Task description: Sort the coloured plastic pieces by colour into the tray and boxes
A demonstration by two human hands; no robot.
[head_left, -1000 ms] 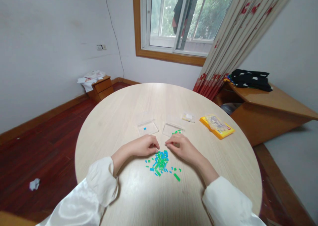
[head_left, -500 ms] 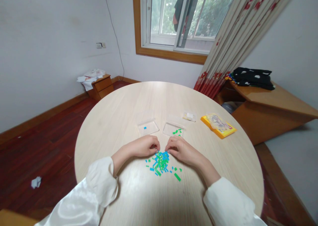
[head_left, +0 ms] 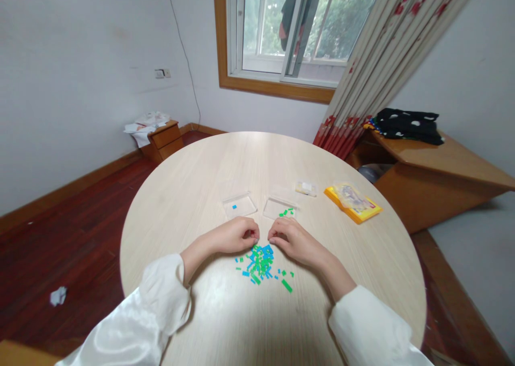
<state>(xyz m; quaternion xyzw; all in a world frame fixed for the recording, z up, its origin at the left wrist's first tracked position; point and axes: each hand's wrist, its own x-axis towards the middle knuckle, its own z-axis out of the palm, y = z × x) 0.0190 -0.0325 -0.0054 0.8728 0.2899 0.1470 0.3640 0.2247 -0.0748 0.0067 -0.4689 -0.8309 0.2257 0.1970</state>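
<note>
A loose pile of small blue and green building bricks (head_left: 261,263) lies on the round table. My left hand (head_left: 240,234) is just beyond the pile's left side, thumb and fingertips pinched together; whatever is between them is too small to make out. Opposite it, my right hand (head_left: 290,237) holds a similar pinch at the pile's far right, its contents hidden too. Past the left hand, a clear open box (head_left: 245,210) contains one blue brick (head_left: 234,207). Another clear open box (head_left: 272,207), beyond the right hand, has several green bricks (head_left: 286,212) at its right side.
A small clear case (head_left: 306,188) and a yellow box (head_left: 364,216) with a plastic bag on top are at the table's right. One long green brick (head_left: 287,286) lies apart from the pile. The pale round table's edge (head_left: 257,133) curves around everything.
Both hands have lifted slightly away from the pile's far edge, their fingers still pinched. Boxes and pile look the same.
</note>
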